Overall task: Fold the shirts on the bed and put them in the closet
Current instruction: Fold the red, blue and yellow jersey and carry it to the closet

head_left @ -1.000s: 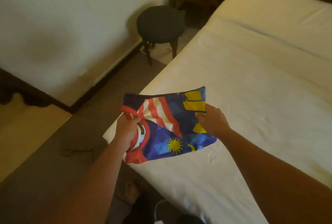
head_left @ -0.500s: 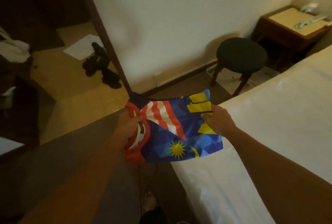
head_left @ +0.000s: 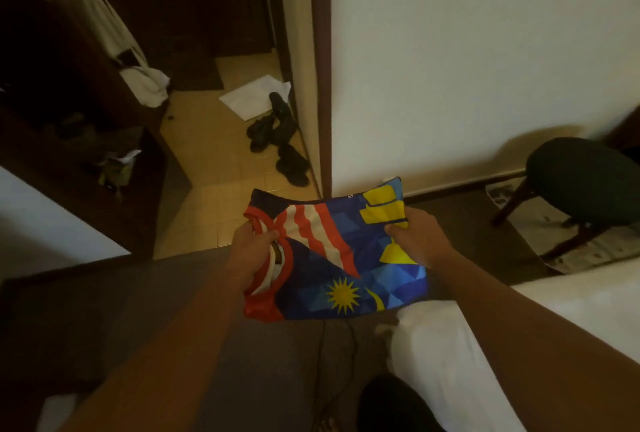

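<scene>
Folded shirt point(head_left: 332, 258), blue with red-white stripes and yellow sun, gripped at its sides by left hand point(head_left: 254, 246) and right hand point(head_left: 417, 241), above bed point(head_left: 450, 345) corner.

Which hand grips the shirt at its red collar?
The left hand; it pinches the red collar of the folded shirt. The right hand holds the blue-and-yellow edge.

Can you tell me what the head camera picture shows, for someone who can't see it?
Two hands, left hand and right hand, hold a folded colourful shirt above the floor beside a white bed, facing a doorway.
</scene>
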